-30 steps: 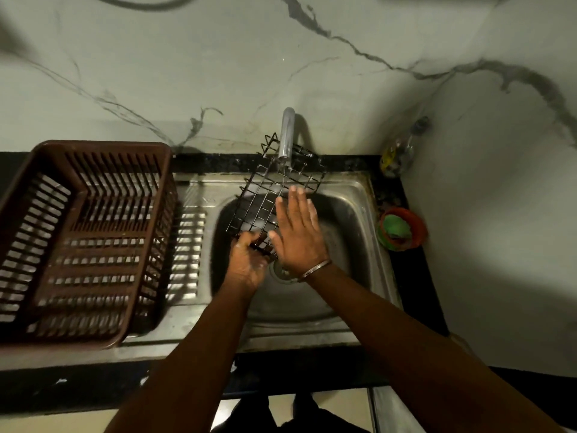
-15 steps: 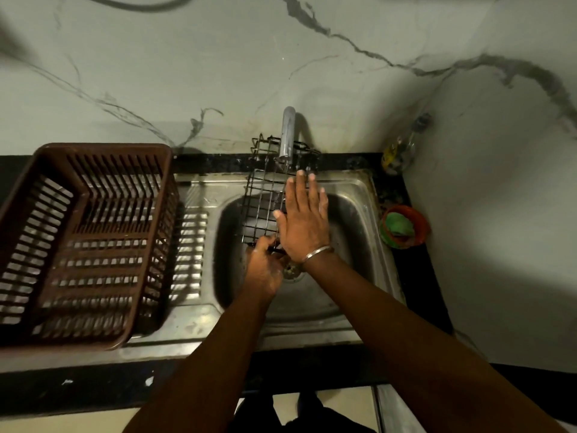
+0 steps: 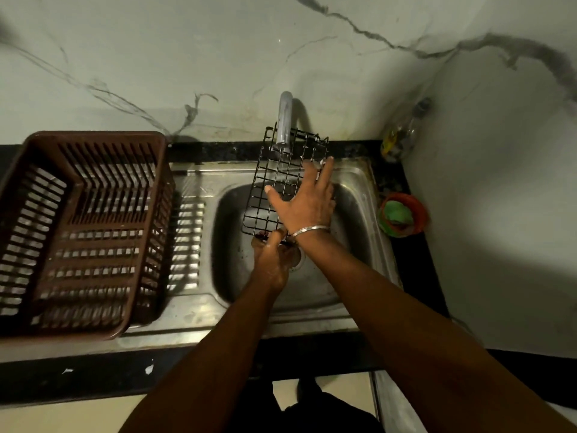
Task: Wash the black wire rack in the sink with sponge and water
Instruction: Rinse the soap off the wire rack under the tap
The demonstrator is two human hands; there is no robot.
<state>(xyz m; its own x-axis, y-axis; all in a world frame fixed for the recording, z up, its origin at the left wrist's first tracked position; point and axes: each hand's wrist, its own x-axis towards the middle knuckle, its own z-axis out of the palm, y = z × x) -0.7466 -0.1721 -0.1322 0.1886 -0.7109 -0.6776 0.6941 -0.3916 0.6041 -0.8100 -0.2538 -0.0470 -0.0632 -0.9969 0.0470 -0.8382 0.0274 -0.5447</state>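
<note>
- On the black counter [image 3: 418, 270], the steel sink [image 3: 359, 189] is where all the work sits. Your rack is over its basin, so the wash is under way rather than about to begin.
- To the left, the brown basket [image 3: 93, 137] stands on the drainboard. It looks like the likely place to drain the rack, and nothing has gone there yet.
- The black wire rack [image 3: 268, 189] is tilted up over the basin. Its far end is under the tap [image 3: 284, 120] and its near edge is low, by the drain. A thin run of water seems to fall through the mesh. No suds show on the wires.
- Your right hand [image 3: 307, 204] lies flat on the mesh, fingers straight and spread, and holds nothing.
- Your left hand [image 3: 271, 260] steadies the near edge, with its fingers curled around the bottom wire.
- The green sponge [image 3: 396, 212] sits in the orange bowl [image 3: 420, 210] on the counter right of the sink, well apart from both hands.
- My reading is that you are rubbing or rinsing by bare hand. I cannot tell whether the sponge pass is done. If it is not, that step remains, followed by a full rinse of both faces.
</note>
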